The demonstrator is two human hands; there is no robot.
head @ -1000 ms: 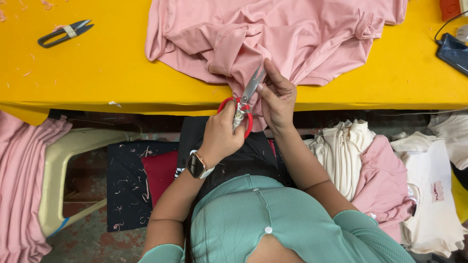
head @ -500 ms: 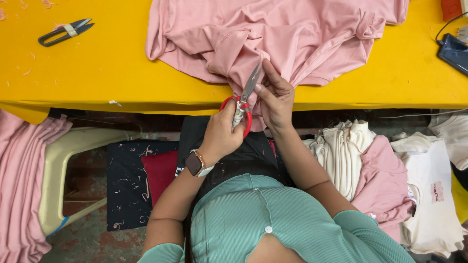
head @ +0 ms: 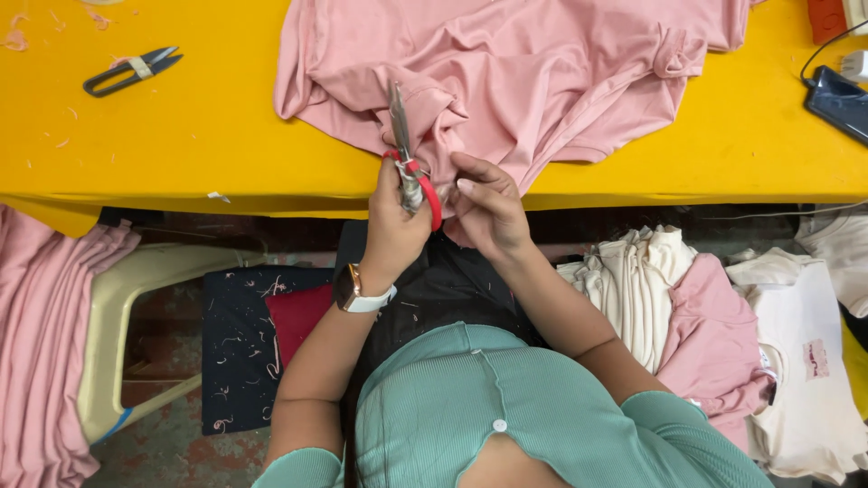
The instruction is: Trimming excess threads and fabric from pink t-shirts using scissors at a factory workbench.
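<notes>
Seen from the head camera, the scissors [head: 404,149] now point straight up and away from the person, their closed blades lying over the folds of the pink garment [head: 506,77]; half a second ago and a second ago the blades leaned toward the right, across the other hand's fingers. The left hand [head: 396,221] is curled tight around the red handles, just over the tabletop's [head: 181,136] near edge, and it appears to have turned the tool while staying in place. The right hand [head: 488,208] is half closed, thumb and fingers pinching a fold of the pink garment where it spills over that near edge; its grip looks much as it did earlier. As a judgement, the swing of the blades reads as a fresh alignment along the cloth rather than a finished cut. The garment covers the middle of the tabletop up to the far edge. Toward the far left corner lies a small pair of thread snips [head: 131,70], well apart from both hands, with bare yellow surface between. At the right edge a dark phone [head: 836,101] and its cable sit clear of the cloth. Below the near edge, stacks of folded clothes [head: 687,316] crowd the right side.
</notes>
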